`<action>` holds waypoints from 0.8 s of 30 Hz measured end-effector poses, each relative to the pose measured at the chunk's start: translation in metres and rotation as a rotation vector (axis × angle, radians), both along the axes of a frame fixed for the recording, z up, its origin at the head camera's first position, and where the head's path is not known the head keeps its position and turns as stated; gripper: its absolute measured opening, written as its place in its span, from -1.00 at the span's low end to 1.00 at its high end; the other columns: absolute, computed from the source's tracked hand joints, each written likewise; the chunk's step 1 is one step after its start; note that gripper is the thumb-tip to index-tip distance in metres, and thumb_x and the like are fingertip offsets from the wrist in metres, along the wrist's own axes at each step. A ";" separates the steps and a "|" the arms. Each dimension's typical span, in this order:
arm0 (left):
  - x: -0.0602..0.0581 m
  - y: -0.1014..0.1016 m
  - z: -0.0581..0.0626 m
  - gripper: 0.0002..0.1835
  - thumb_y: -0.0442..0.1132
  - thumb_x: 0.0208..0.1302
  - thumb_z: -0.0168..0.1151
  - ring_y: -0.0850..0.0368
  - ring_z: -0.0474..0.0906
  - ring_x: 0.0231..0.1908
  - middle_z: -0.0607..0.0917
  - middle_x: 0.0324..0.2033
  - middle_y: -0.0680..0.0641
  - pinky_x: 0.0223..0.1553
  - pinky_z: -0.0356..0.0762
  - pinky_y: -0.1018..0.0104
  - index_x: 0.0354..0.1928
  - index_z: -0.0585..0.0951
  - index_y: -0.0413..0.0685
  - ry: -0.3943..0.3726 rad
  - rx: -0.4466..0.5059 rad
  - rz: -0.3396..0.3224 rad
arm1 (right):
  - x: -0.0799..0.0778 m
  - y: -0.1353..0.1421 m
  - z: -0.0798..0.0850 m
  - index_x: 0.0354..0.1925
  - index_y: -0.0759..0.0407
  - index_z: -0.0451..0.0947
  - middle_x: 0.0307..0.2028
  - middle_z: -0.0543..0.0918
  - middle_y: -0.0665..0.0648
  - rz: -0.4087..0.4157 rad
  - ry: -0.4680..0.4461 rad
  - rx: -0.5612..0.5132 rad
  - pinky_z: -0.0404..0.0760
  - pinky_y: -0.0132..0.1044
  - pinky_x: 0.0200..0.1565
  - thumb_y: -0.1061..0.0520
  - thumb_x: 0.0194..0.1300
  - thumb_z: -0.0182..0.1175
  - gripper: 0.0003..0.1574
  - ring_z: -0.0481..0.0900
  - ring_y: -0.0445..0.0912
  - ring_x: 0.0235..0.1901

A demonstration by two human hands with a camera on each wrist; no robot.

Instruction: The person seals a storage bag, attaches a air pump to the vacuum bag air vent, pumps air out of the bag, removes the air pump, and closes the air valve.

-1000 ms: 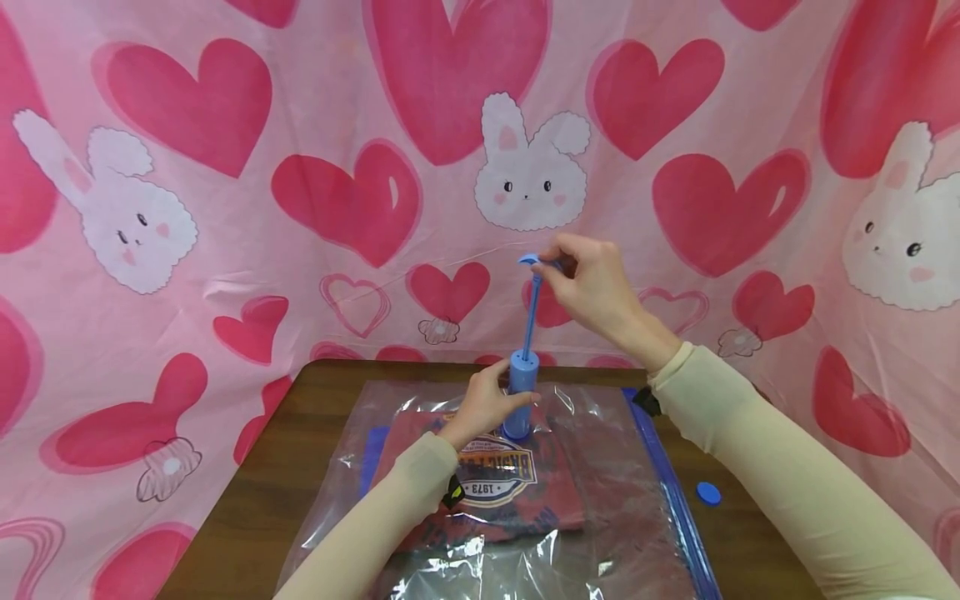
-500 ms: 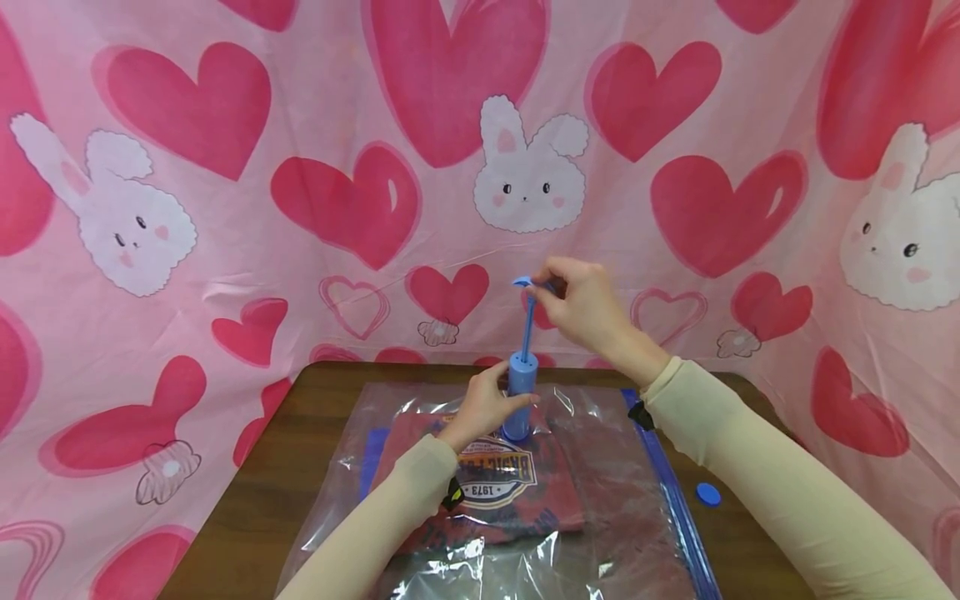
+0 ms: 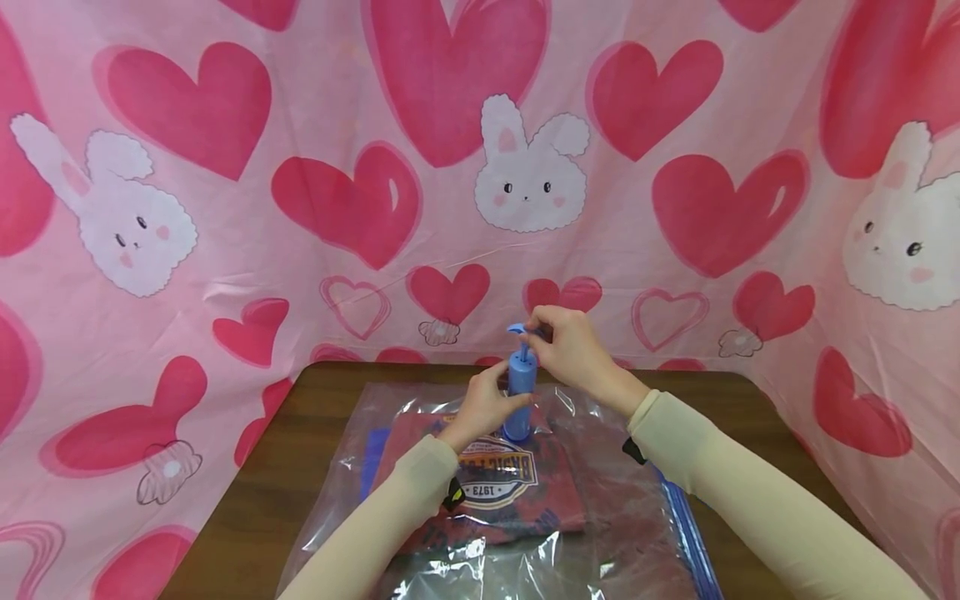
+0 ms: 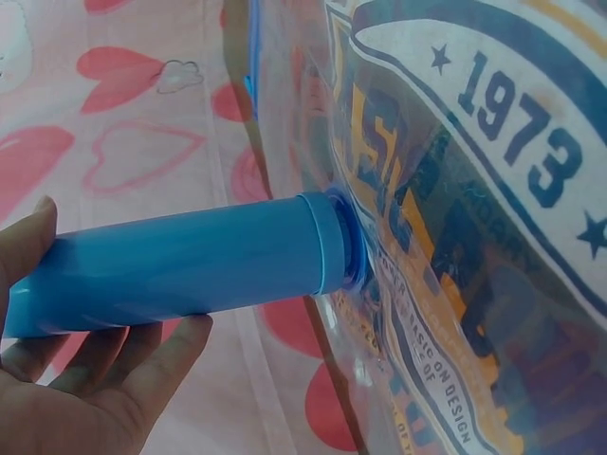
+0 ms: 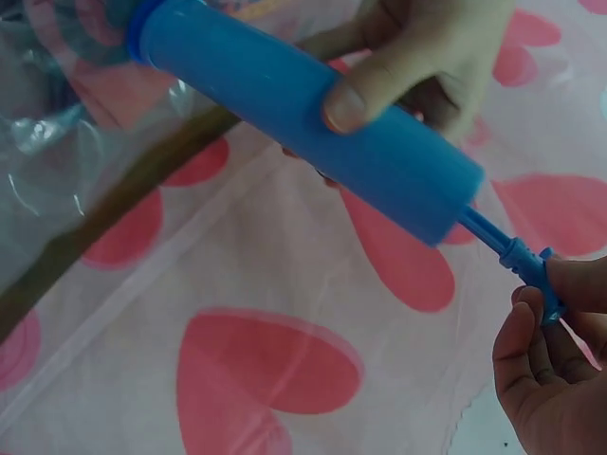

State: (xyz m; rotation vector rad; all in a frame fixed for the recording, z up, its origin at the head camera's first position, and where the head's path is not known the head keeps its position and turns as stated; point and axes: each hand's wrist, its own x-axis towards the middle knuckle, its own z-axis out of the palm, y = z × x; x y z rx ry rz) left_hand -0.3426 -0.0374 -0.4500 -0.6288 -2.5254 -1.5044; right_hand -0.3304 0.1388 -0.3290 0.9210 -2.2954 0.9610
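A blue hand pump stands upright on a clear plastic storage bag, its base at the bag's round blue valve. My left hand grips the pump's cylinder from the left, thumb and fingers on either side of it. Above, my right hand pinches the pump's small T-shaped handle; only a short length of rod shows between handle and cylinder. Inside the bag lies a folded red garment with a "1973" print.
The bag lies on a dark wooden table. A blue zip strip runs along the bag's right side. Something blue shows beside the garment's left edge. Behind the table hangs a pink curtain with hearts and rabbits.
My right hand has moved down, pushing the handle and rod most of the way into the cylinder. My left hand stays put. My right forearm now covers the blue disc on the table.
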 end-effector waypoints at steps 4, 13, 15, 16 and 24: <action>0.000 0.000 0.000 -0.39 -0.17 0.26 0.56 -0.01 0.73 0.01 0.77 0.07 -0.12 0.03 0.70 0.03 0.35 0.61 -0.02 0.007 -0.006 0.002 | 0.000 0.000 -0.011 -0.32 0.22 0.64 -0.43 0.67 0.07 -0.006 -0.017 0.008 0.65 -0.28 -0.45 0.34 0.24 0.51 -0.80 0.49 -0.12 -0.55; 0.004 0.001 -0.001 -0.40 -0.23 0.28 0.54 -0.01 0.74 0.00 0.77 0.08 -0.09 0.03 0.70 0.04 0.35 0.60 -0.06 -0.009 0.004 -0.020 | 0.002 0.001 -0.024 -0.31 0.25 0.66 -0.44 0.68 0.08 0.001 -0.048 0.013 0.69 -0.31 -0.43 0.36 0.21 0.53 -0.81 0.50 -0.14 -0.56; 0.004 0.001 -0.001 -0.41 -0.23 0.27 0.54 0.00 0.74 -0.01 0.77 0.07 -0.09 0.02 0.71 0.05 0.33 0.61 -0.06 0.001 0.005 -0.018 | 0.002 0.000 -0.025 -0.32 0.25 0.66 -0.45 0.67 0.08 0.001 -0.040 0.017 0.68 -0.30 -0.44 0.36 0.21 0.53 -0.80 0.49 -0.13 -0.56; 0.004 0.001 -0.001 -0.41 -0.23 0.27 0.54 0.01 0.74 -0.01 0.77 0.07 -0.09 0.02 0.71 0.06 0.33 0.61 -0.06 0.002 0.003 -0.016 | 0.001 0.000 -0.025 -0.33 0.25 0.65 -0.45 0.66 0.08 0.001 -0.035 0.019 0.67 -0.30 -0.45 0.36 0.21 0.53 -0.80 0.48 -0.13 -0.56; 0.001 0.000 0.000 -0.38 -0.21 0.23 0.57 -0.01 0.75 -0.02 0.78 0.04 -0.13 -0.02 0.72 0.08 0.34 0.62 -0.05 0.009 0.007 0.004 | -0.002 -0.001 -0.020 -0.37 0.21 0.62 -0.49 0.61 0.04 0.003 -0.029 0.052 0.61 -0.29 -0.48 0.35 0.21 0.53 -0.77 0.47 -0.12 -0.55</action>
